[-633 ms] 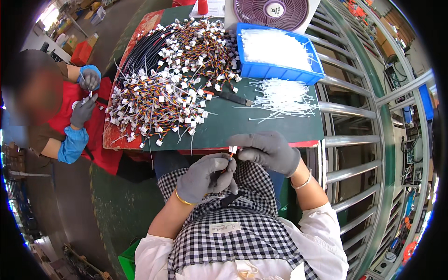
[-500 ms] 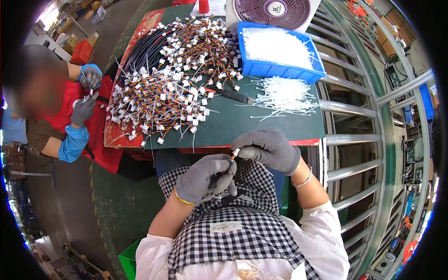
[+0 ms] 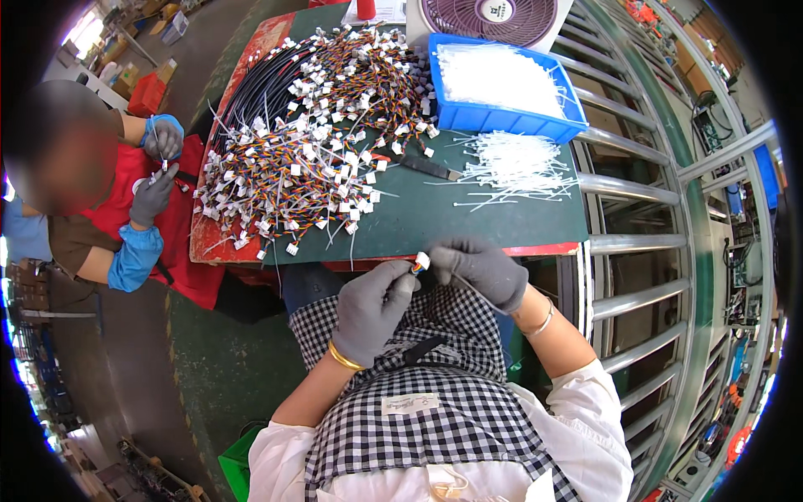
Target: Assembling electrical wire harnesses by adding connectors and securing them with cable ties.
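Note:
My gloved left hand (image 3: 374,308) pinches a short wire harness of red, yellow and black wires. The harness's white connector (image 3: 421,262) sticks up from my fingertips. Close to its right side is my gloved right hand (image 3: 483,272), fingers drawn together and slightly blurred. A thin pale strip, seemingly a cable tie (image 3: 478,293), runs along the underside of that hand. Both hands are above my lap, just off the table's near edge. On the table, a heap of wire harnesses (image 3: 288,180) with white connectors lies at left, and loose white cable ties (image 3: 517,167) at right.
A blue bin (image 3: 506,122) full of cable ties stands beside a purple fan (image 3: 489,17). A dark flat tool (image 3: 428,167) lies on the green table (image 3: 401,222). Metal rollers (image 3: 636,243) run along the right. At left, a co-worker's gloved hands (image 3: 153,197) handle a small piece.
My right hand has let go of the connector and shifted slightly right and down. My left hand has turned more upright, and the white connector now shows more fully.

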The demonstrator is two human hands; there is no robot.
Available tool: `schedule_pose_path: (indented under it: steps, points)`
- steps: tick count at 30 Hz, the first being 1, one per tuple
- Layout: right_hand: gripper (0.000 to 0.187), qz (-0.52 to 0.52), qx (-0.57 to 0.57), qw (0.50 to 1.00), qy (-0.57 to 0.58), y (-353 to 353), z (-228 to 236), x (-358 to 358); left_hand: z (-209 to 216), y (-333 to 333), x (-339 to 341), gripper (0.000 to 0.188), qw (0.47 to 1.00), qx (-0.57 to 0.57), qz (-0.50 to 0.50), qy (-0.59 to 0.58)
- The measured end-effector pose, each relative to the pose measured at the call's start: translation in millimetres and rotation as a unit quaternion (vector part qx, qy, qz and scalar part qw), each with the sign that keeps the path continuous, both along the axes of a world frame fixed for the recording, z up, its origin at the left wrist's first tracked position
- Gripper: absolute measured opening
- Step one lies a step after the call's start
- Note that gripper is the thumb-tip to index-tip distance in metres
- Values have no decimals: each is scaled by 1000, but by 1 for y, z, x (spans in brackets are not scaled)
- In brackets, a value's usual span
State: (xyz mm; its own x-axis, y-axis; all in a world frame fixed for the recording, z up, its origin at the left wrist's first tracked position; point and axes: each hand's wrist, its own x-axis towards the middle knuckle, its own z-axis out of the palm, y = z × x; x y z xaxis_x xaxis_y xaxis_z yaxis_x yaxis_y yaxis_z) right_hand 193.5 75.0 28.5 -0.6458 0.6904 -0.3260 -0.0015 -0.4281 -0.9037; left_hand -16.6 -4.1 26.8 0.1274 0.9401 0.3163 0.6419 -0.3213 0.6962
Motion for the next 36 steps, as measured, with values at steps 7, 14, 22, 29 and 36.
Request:
schedule_pose_path:
  steps: [7, 14, 22, 29, 36]
  points:
    - [29, -247, 152, 957, -28, -6, 45, 10, 6, 6, 3, 22, 822, -296, -22, -486]
    - [17, -348, 263, 899, 39, -27, 49, 4, 8, 9, 11, 24, 785, -316, -10, -532]
    - [11, -355, 393, 848, -3, -35, 40, -1, 8, 6, 15, 23, 780, -306, -12, -545]
    - [10, -348, 402, 847, -29, -37, 43, -1, 7, 5, 16, 24, 780, -304, -12, -547]
    - [12, -314, 398, 860, -64, -38, 48, -1, 7, 3, 16, 22, 780, -297, -13, -551]
